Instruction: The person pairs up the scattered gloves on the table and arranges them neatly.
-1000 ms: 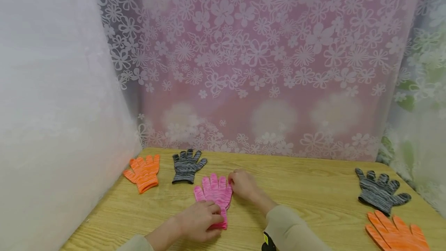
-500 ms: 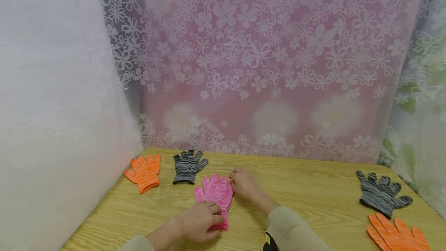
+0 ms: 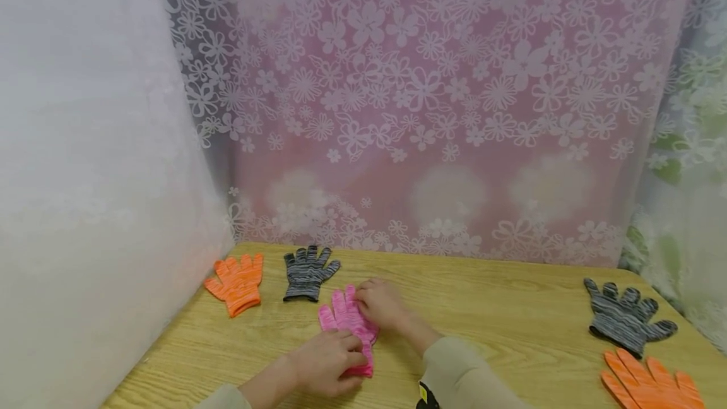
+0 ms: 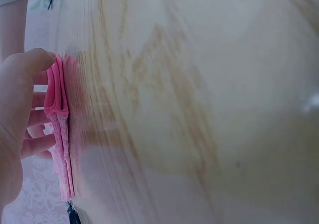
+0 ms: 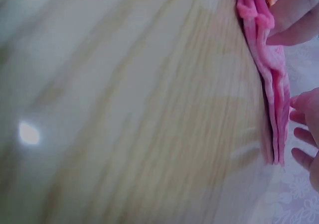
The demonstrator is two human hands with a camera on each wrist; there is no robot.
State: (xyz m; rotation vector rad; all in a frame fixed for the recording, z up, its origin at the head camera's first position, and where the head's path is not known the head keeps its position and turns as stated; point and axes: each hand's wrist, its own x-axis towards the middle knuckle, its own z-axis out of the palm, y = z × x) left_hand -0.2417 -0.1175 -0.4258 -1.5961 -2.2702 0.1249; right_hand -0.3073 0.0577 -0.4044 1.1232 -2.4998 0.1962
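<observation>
**Pink glove (image 3: 341,315) flat on the table (image 3: 483,308)**

The pink glove lay a little left of the middle, fingers pointing far and cuff toward me, its edge showing several layers from the wrists. My left hand (image 3: 326,361) was over the cuff, at the glove's near left, with its fingers loosely bent on the fabric. My right hand (image 3: 379,303) was at the far right of the glove, covering the fingers on that side, while those on the left showed uncovered. Its own fingers were slightly spread and relaxed; I could not tell whether they all touched the cloth.

Just beyond the glove, to the far left, was a grey glove (image 3: 309,275), and left of that an orange glove (image 3: 237,286). Well apart, on the right, lay a second grey glove (image 3: 621,317), with a second orange glove (image 3: 650,384) just on its near side, cut off at the bottom of my view.
</observation>
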